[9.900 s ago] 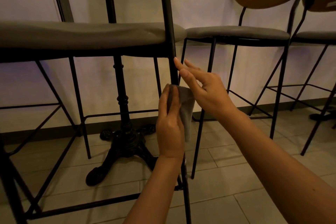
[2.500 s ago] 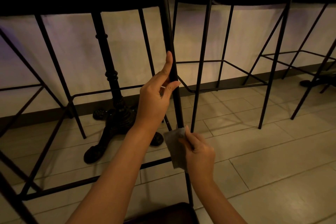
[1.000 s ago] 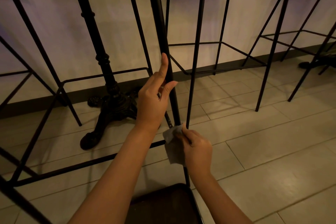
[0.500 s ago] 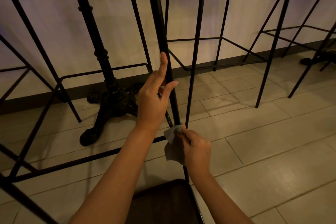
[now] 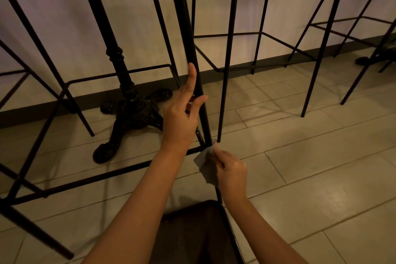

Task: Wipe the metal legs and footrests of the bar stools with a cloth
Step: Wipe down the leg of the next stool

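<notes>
Head view, stool leg: a black metal leg (image 5: 188, 34) of the near bar stool runs down from the top edge, leaning slightly right, to the joint where the footrest bar (image 5: 85, 182) meets it
Head view, left hand: the left hand (image 5: 182, 120) is on that leg above the joint, forefinger stretched up along the metal, thumb laid against the leg's front; the other fingers seem curled behind it, though they are mostly hidden
Head view, right hand: the right hand (image 5: 230, 169) is lower, its fingers closed on a small grey cloth (image 5: 206, 165), pressing the cloth to the leg at the footrest joint
Head view, cloth: bunched at the top under the fingertips, its loose end hanging down past the leg
Head view, neighbours: a second stool's thin leg (image 5: 227, 60) stands just right of the gripped one, its foot on the tiled floor (image 5: 310, 167); an ornate cast table base (image 5: 128, 113) sits behind to the left, near the wall
Head view, bottom edge: a dark wooden seat (image 5: 199, 233) between the forearms
</notes>
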